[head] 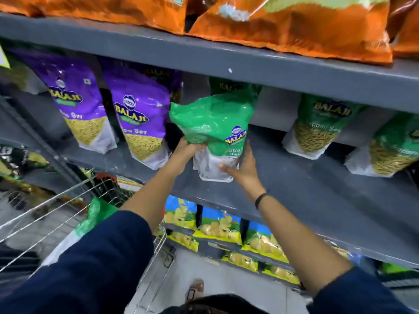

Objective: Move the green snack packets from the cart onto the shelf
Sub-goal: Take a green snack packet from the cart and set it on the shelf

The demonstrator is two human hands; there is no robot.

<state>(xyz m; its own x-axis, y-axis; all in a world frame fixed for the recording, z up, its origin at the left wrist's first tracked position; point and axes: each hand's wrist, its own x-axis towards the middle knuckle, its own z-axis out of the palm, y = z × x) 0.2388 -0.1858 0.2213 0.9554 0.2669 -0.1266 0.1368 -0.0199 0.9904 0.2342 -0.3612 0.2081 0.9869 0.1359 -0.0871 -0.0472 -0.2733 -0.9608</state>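
A green snack packet (pixel 215 123) stands on the grey middle shelf (pixel 306 177), its crumpled top leaning left. My left hand (pixel 187 148) grips its lower left side and my right hand (pixel 243 166) grips its white bottom on the right. Behind it another green packet (pixel 223 86) shows only its top. Two more green packets (pixel 319 125) (pixel 394 146) stand further right on the same shelf. In the wire cart (pixel 45 214) at lower left, one green packet (pixel 95 214) pokes out beside my left sleeve, mostly hidden by it.
Purple snack packets (pixel 138 121) stand just left of the held packet. Orange bags (pixel 283 26) fill the shelf above, whose grey edge hangs low over the packets. Blue-and-yellow packets (pixel 217 225) line the shelf below. A sandalled foot (pixel 195 288) is on the floor.
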